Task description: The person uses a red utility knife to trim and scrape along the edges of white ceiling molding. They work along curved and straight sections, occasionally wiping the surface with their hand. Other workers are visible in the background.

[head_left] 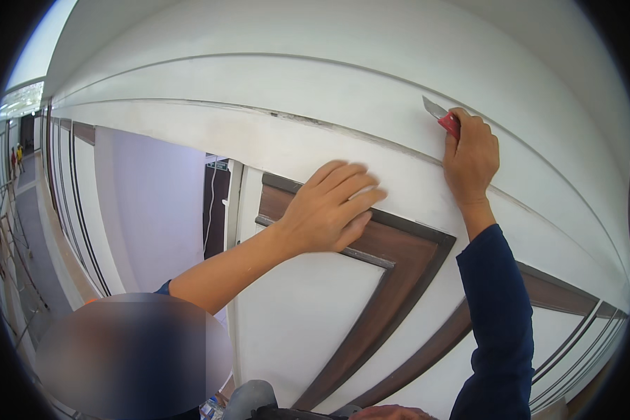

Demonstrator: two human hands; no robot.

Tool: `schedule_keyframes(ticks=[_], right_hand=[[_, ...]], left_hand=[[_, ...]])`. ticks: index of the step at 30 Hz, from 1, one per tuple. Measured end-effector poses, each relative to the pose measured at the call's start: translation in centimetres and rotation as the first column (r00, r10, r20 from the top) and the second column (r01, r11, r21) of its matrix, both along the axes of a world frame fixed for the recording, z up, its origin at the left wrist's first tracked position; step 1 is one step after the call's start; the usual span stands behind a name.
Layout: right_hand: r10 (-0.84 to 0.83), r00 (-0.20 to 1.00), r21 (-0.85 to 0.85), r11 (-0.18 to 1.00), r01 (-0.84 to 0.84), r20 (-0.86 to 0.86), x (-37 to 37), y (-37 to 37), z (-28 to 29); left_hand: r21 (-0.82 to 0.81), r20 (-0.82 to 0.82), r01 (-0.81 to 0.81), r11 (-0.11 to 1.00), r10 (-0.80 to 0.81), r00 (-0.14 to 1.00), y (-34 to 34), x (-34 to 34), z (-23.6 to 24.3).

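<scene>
My right hand (472, 154) holds a red-handled blade tool (449, 123), its metal blade pointing up and left across the white wall band (357, 98) above a long horizontal seam with dark marks (280, 114). My left hand (329, 210), fingers loosely spread and slightly blurred, is raised at the lower edge of the band, over the dark brown trim (413, 259) of a white panel (315, 301); whether it touches the wall is hard to tell. Nothing shows in its fingers.
A blurred person (133, 357) is close at lower left. A lilac wall (147, 203) and dark doorway (215, 203) lie left. Farther left run a walkway (38, 231) with small distant people (19, 157) and metal scaffold-like bars (7, 245). More brown-trimmed panels (553, 294) continue right.
</scene>
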State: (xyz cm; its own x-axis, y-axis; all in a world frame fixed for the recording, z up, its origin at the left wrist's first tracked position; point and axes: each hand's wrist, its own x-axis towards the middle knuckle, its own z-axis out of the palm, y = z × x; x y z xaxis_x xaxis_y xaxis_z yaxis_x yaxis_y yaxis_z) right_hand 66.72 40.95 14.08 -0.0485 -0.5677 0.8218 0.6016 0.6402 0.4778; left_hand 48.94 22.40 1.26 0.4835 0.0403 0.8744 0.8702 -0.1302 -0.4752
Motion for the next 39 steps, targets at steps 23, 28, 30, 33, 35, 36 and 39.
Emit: schedule_keyframes(ticks=[23,28,30,33,35,36,39], right_hand=[[-0.227,0.797,-0.054,0.950,0.309,0.560,0.8,-6.4,-0.5],[-0.416,0.658,-0.054,0.820,0.570,0.628,-0.1,-7.7,-0.7],[-0.437,0.658,-0.041,0.815,0.579,0.614,-0.5,-7.9,-0.6],[-0.442,0.668,-0.049,0.812,0.581,0.598,-1.1,-8.2,-1.0],[-0.418,0.645,-0.075,0.802,0.593,0.640,-1.2,-8.3,-0.8],[-0.393,0.616,-0.092,0.791,0.605,0.683,-1.0,-8.6,0.1],[-0.341,0.565,-0.120,0.772,0.624,0.751,0.0,-7.9,1.4]], left_hand=[[0.429,0.598,-0.244,0.870,-0.071,0.798,2.1,-10.3,1.6],[0.341,0.667,-0.351,0.872,0.038,0.744,2.2,-10.2,1.8],[0.352,0.664,-0.363,0.862,0.043,0.746,2.2,-10.0,2.0],[0.349,0.671,-0.373,0.859,0.048,0.740,2.3,-10.1,2.0],[0.361,0.662,-0.397,0.844,0.068,0.747,2.2,-10.4,2.1],[0.364,0.658,-0.408,0.837,0.079,0.749,2.2,-10.6,2.0],[0.337,0.677,-0.406,0.850,0.081,0.732,2.1,-10.5,2.1]])
